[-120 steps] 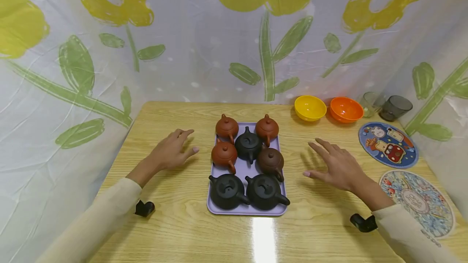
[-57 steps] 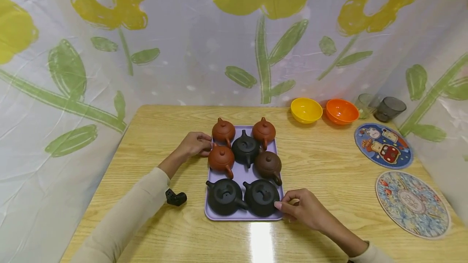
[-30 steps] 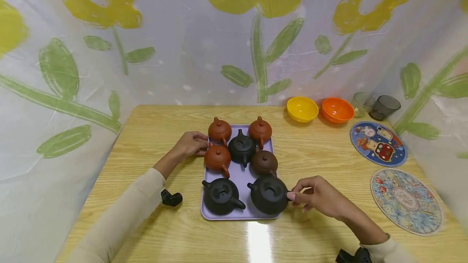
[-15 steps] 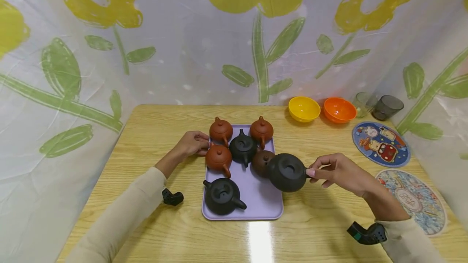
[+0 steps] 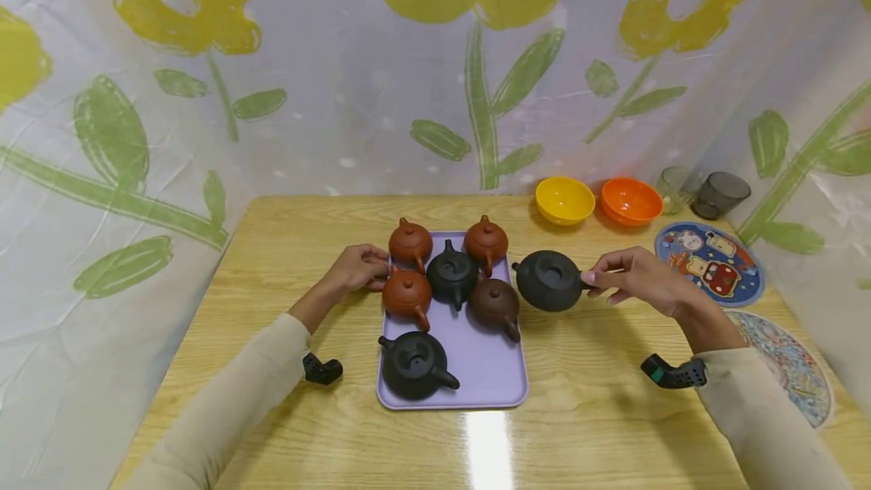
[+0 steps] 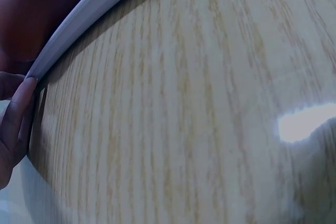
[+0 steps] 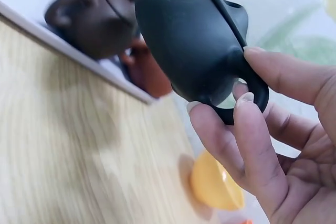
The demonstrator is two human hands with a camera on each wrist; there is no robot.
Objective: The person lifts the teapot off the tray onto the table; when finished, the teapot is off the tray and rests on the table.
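Note:
My right hand [image 5: 640, 278] pinches the handle of a black teapot [image 5: 550, 282], raised over the table just right of the tray. The right wrist view shows thumb and fingers around the black handle [image 7: 257, 90]. My left hand [image 5: 357, 269] holds the left rim of the lilac tray [image 5: 486, 369], fingertips [image 6: 26, 90] at its edge in the left wrist view. On the tray stand another black teapot [image 5: 415, 365], a smaller black teapot [image 5: 450, 274], a dark brown teapot [image 5: 493, 305] and three reddish-brown teapots, one [image 5: 407, 295] beside my left fingers.
A yellow bowl [image 5: 565, 201], an orange bowl [image 5: 631, 201], a clear glass [image 5: 674, 189] and a dark grey glass [image 5: 721, 195] stand at the back right. A blue round mat [image 5: 721, 267] and a pale patterned mat [image 5: 789, 369] lie at the right.
Both hands came in from the sides to the tray. My right hand took the black teapot from the front right corner, lifting it up, away and rightward. My left hand stayed on the rim.

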